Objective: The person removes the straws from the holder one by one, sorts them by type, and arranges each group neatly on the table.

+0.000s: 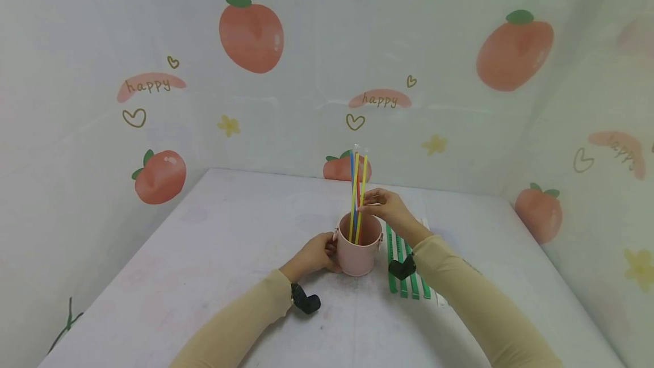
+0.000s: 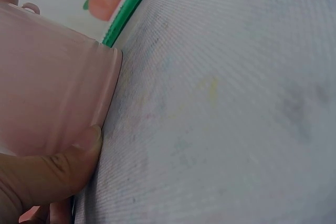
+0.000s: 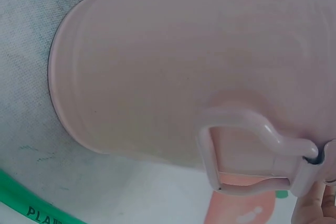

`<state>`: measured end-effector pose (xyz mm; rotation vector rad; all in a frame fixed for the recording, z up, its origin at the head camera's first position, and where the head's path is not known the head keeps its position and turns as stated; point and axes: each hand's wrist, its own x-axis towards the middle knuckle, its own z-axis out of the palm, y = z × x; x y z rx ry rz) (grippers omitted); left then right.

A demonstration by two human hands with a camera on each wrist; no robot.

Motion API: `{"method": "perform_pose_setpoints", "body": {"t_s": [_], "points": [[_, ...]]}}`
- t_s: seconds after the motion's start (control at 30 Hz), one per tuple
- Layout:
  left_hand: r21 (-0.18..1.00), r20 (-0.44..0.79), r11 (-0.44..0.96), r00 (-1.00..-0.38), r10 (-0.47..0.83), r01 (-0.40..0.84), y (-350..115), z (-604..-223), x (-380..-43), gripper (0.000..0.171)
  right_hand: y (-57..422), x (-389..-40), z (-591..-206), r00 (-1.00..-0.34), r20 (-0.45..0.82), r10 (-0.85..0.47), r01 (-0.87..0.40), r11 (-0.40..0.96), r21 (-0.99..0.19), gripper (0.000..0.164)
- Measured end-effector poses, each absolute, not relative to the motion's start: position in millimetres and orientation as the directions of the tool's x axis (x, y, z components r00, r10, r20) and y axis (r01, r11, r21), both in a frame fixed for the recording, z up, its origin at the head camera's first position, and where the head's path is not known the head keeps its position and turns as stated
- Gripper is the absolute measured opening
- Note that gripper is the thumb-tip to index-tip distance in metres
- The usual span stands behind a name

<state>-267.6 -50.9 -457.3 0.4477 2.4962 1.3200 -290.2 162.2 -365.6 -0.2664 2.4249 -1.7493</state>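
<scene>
Peaches [image 1: 160, 177] printed on the pale backdrop [image 1: 306, 84] show at the left of the head view, with hearts and the word "happy" around them. Below, the white bench [image 1: 255, 214] spreads across the frame. My left sleeve [image 1: 240, 317], beige, rises from the lower left, with a black wrist device [image 1: 305, 300] at its cuff.

Just left of the lower centre, my left hand [image 1: 315, 254] is clamped on the side of the pink bucket [image 1: 356, 258]; in the left wrist view my thumb [image 2: 58, 174] lies against its wall near the base, at lower left. The bucket stands upright on the bench, a little right of centre and below the middle of the frame. Straws [image 1: 353, 197], blue, yellow and red, rise from its mouth, their lower parts inside; the front wall hides whether they touch the bottom.

My right hand [image 1: 390, 207], just right of the straws, pinches them between thumb and fingers above the rim. In the right wrist view, a pink loop handle [image 3: 206, 150] sits on the bucket's wall, right of centre.

Further right, green strips [image 1: 403, 288] lie side by side on the bench, partly beneath my right forearm in the frame. My right sleeve [image 1: 475, 288] runs to the lower right.
</scene>
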Motion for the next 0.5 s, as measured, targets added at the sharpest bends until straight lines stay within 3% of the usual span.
{"method": "perform_pose_setpoints", "body": {"t_s": [0.5], "points": [[0.832,-0.102,0.537,-0.912,0.397,0.141,-51.6,-456.1,-267.0,0.061,161.0,-288.4,-361.5,-0.973,0.026,-0.228,-0.086,0.256,-0.963,0.036]]}}
